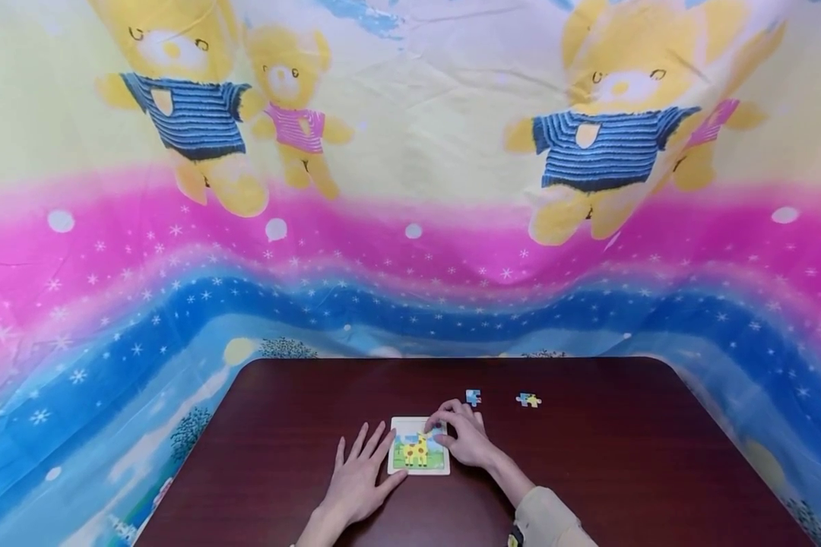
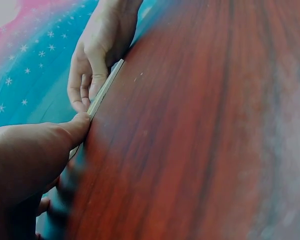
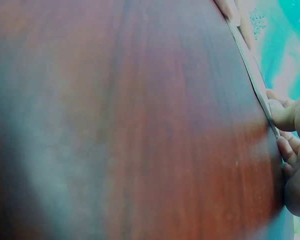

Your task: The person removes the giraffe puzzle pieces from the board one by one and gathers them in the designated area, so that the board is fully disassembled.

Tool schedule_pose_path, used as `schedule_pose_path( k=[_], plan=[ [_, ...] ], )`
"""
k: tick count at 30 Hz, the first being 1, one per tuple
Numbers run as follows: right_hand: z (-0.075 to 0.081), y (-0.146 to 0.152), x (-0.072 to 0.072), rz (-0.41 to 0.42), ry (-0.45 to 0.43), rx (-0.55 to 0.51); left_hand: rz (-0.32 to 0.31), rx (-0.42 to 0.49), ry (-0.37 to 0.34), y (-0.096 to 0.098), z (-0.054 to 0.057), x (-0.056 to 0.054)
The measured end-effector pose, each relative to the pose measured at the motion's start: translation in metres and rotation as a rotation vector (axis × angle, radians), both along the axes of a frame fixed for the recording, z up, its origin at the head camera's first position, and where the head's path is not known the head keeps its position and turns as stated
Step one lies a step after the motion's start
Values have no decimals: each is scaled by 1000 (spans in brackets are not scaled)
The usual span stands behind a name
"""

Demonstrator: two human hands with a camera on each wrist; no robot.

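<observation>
A small white-framed jigsaw puzzle [image 1: 416, 456] with a yellow spotted giraffe lies on the dark wooden table. My left hand [image 1: 361, 477] rests at its left side, fingers spread, with the thumb by the lower edge and fingertips near the upper left. From the right, my right hand [image 1: 467, 434] reaches over the upper right part, where the curled index finger and thumb pinch a puzzle piece, mostly covered by the fingers. In the left wrist view, the left thumb [image 2: 79, 127] touches the thin side of the frame. The right wrist view shows right-hand fingers [image 3: 285, 114] along that edge.
Two loose puzzle pieces lie beyond my right hand: a blue one [image 1: 473, 397] and a yellow and blue one [image 1: 529, 399]. The brown table [image 1: 280, 410] has rounded far corners. Behind it hangs a colourful cloth [image 1: 410, 251] printed with bears.
</observation>
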State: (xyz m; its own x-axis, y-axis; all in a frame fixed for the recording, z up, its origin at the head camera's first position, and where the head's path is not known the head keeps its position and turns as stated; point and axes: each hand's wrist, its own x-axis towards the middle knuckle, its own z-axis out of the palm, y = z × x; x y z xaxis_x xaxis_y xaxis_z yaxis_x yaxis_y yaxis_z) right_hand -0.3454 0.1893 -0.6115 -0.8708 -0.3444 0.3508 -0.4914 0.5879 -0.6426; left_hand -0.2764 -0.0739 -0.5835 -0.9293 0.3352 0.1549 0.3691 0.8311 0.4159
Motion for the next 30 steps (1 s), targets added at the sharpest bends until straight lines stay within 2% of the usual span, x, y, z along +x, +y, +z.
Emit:
schedule_pose_path(
  k=[6, 17, 30],
  plan=[
    [0, -1, -2, -21, -67, 7, 5, -25, -14, 0, -1, -2],
    [5, -1, 1, -23, -111, -2, 10, -32, -39, 0, -1, -1],
    [3, -1, 2, -57, -84, -4, 10, -27, -46, 0, 0, -1]
  ],
)
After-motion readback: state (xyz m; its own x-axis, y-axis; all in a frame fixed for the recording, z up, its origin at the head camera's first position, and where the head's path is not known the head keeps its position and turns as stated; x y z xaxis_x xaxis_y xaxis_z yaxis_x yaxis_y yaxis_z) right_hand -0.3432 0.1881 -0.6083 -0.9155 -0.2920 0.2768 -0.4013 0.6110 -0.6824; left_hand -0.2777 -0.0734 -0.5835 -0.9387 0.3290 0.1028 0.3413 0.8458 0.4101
